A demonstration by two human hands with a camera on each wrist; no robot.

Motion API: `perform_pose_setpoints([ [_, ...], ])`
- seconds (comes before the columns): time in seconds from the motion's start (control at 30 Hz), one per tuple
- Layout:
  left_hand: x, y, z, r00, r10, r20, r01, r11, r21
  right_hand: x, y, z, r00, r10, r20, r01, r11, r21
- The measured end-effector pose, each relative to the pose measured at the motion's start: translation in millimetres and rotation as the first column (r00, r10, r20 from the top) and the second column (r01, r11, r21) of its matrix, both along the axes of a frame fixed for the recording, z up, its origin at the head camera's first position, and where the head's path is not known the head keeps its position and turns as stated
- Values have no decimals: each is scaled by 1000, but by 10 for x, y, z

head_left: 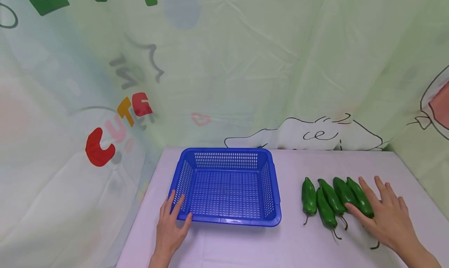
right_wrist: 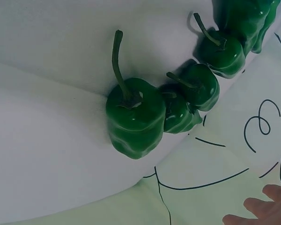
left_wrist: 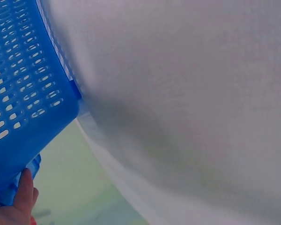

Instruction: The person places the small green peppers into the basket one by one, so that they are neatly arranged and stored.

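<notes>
A blue plastic basket point(head_left: 231, 221) with slotted walls sits on the table, and nothing lies inside it. At its near left corner is my left hand point(head_left: 169, 229), fingers spread over the rim and thumb by the front edge. In the left wrist view a fingertip touches the basket's rim point(left_wrist: 8, 192). Several green peppers point(head_left: 309, 198) with stems lie side by side to the right of the basket. Over the rightmost pepper point(head_left: 361, 198) my right hand point(head_left: 389, 217) is spread, its thumb overlapping the peppers. The right wrist view shows its fingers point(right_wrist: 267, 208) extended, holding nothing.
A white cloth covers the table point(head_left: 238, 246). Behind it hangs a pale green printed curtain point(head_left: 224, 85) with cartoon drawings, and the fabric also closes in the left and right sides.
</notes>
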State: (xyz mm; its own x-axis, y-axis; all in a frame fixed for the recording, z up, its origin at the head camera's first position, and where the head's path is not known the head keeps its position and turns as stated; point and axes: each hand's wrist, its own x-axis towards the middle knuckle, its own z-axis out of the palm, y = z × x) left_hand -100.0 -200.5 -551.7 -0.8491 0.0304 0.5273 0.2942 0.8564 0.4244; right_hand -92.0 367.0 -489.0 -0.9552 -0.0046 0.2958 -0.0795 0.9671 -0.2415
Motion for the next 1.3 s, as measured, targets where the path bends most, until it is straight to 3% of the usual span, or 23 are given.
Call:
perform_pose_setpoints([
  [0.3,-4,2,-3,1000,-13,17,13,999,46,9,58,-59,1000,-20,16,21,999,-50],
  [0.53,5,12,-17,998,2,-55,1,998,65,2,111,-80,998,-47,38,49,997,-54],
  [0.87,10,1,-43,999,6,-51,-1,996,91,4,180,-113,996,-71,59,74,996,-50],
  [1.3,18,7,-48,1000,7,-29,-3,992,126,-50,313,-168,963,-156,222,188,973,-133],
])
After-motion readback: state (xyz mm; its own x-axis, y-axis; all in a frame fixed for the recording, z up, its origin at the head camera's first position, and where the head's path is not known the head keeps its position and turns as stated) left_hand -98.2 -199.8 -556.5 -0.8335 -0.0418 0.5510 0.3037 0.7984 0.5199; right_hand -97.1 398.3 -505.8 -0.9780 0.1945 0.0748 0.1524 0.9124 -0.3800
